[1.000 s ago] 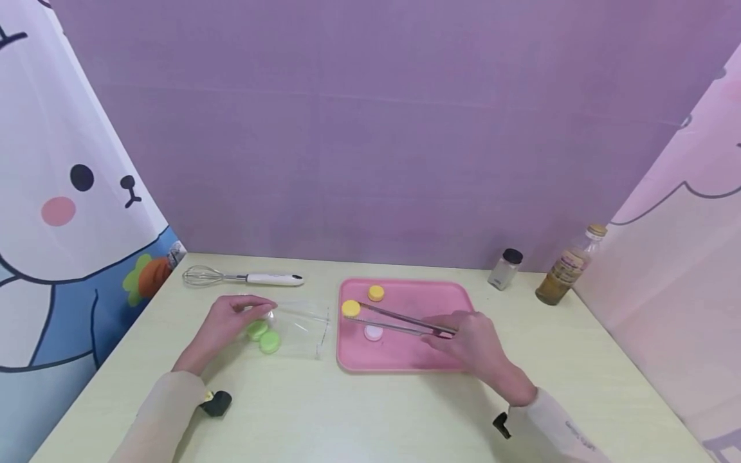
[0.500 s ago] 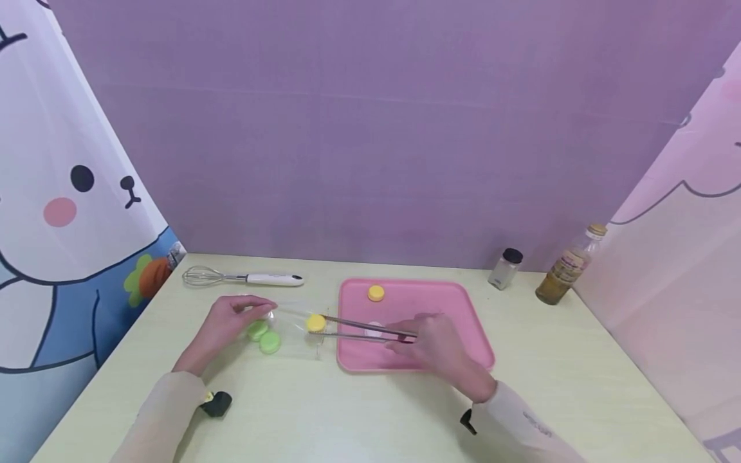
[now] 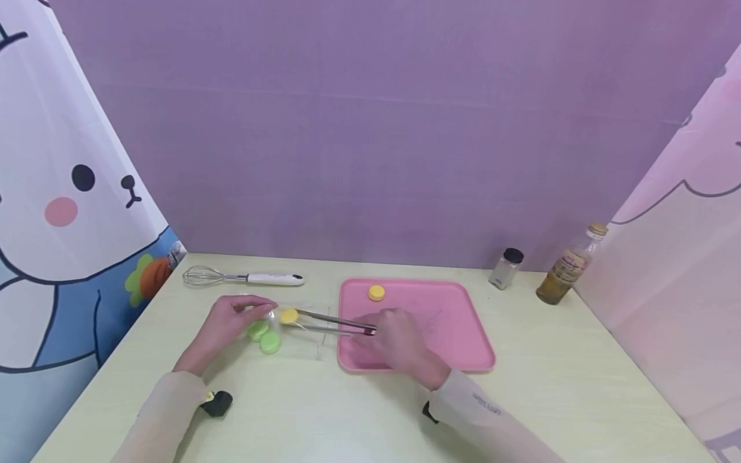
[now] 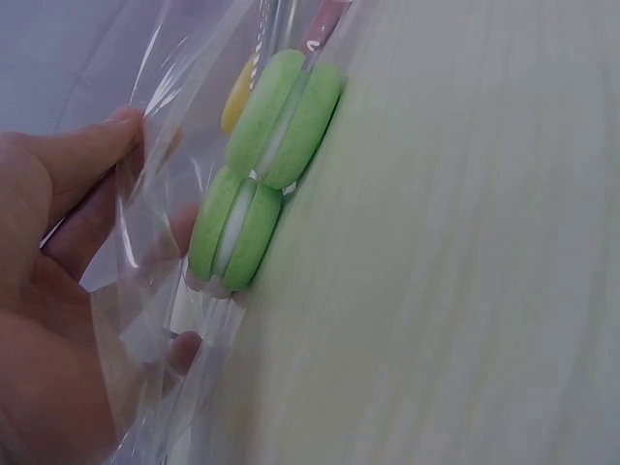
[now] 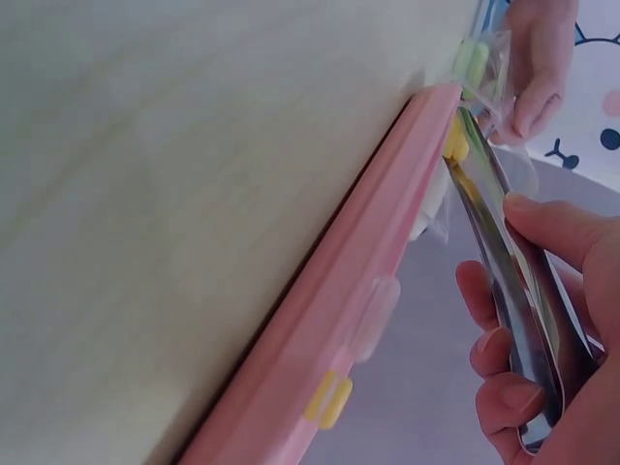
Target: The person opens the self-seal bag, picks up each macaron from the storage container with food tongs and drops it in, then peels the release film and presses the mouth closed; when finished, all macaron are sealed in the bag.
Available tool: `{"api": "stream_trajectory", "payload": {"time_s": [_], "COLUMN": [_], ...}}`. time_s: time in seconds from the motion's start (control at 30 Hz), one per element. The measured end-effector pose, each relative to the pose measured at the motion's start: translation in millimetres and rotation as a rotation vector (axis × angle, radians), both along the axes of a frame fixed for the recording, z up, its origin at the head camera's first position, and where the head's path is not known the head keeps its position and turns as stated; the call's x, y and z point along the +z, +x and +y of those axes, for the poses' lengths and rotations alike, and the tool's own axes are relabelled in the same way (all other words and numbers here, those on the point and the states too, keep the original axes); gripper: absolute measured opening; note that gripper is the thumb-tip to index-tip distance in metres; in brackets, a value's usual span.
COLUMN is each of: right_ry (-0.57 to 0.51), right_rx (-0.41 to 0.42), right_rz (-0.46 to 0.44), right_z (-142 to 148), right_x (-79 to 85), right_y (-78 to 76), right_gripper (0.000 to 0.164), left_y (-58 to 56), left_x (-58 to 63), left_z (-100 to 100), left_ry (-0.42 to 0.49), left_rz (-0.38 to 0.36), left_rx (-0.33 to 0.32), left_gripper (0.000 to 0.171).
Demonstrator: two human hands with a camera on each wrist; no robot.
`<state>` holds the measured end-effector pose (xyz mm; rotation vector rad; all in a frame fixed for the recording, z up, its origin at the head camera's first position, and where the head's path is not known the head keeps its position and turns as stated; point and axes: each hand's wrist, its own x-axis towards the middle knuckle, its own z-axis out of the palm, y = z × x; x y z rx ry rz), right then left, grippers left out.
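Left hand (image 3: 233,325), grip on clear bag (image 3: 307,348) — right hand (image 3: 398,335), grip on tongs (image 3: 332,319) around 1 yellow macaron (image 3: 288,316)

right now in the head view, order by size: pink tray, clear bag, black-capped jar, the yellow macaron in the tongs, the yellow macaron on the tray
1. Pink tray
2. Clear bag
3. Black-capped jar
4. Held yellow macaron and tray yellow macaron: these look too alike to rank, with nearness unsure.
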<state>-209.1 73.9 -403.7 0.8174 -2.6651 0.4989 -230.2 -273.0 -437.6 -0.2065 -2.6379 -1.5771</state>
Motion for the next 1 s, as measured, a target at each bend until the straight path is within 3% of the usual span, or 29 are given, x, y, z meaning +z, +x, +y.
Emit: {"api": "stream_trajectory", "payload": {"time_s": [0.33, 0.53, 1.0], "right_ry": [-0.003, -0.016, -0.008], "right_rx": [-0.012, 0.017, 0.028], "right_rz": [-0.057, -0.006, -0.004], "right_z": [-21.2, -28.4, -24.0], "right_x": [-0.8, -3.1, -4.8], "right_y": [-5.0, -8.0, -5.8], "right_gripper": [0.019, 0.019, 0.020], "left_y": [0.4, 0.9, -0.4], "left_x": [3.3, 4.2, -0.5], "left_z": [2.8, 3.0, 1.4], "left_ry": [0.017, 0.015, 0.004], "left_rz": [-0.011, -0.017, 0.010], "left_rx": [-0.011, -0.011, -0.015], "left_gripper": [0.033, 0.032, 0.031]}}
